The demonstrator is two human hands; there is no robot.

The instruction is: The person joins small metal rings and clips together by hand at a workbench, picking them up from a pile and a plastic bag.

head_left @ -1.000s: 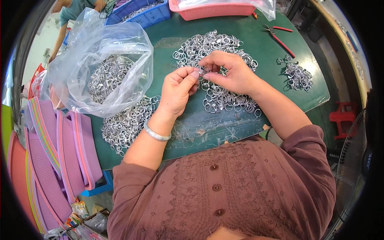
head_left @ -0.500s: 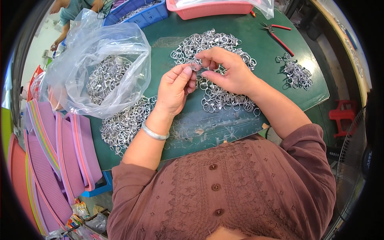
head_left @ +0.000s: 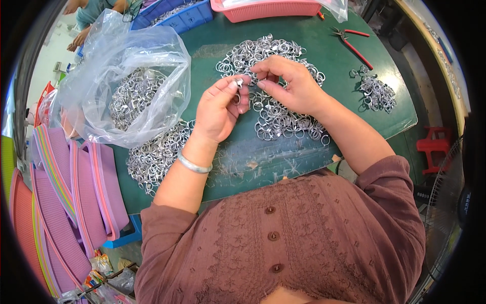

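My left hand (head_left: 220,109), with a pale bangle on its wrist, is closed in a pinch on a small silvery metal ring (head_left: 239,82). Just right of it, my right hand (head_left: 291,86) hovers with curved fingers, its thumb and index fingertips a little apart; nothing clear shows between them. Beneath and around the right hand spreads a big pile of silvery rings (head_left: 273,50) on the green table. Another ring pile (head_left: 157,157) lies beside my left forearm. A clear plastic bag (head_left: 172,101) holding more rings stands behind that pile.
Red-handled pliers (head_left: 354,48) and a small ring pile (head_left: 378,93) lie at the right. A blue crate (head_left: 190,19) and a pink basket (head_left: 268,11) stand at the far edge. Purple baskets (head_left: 86,192) are stacked at left. Another person's hand (head_left: 78,38) shows far left.
My left hand has turned and opened slightly away from the right, showing the ring at its fingertips. My right thumb and index fingertips have come closer together.
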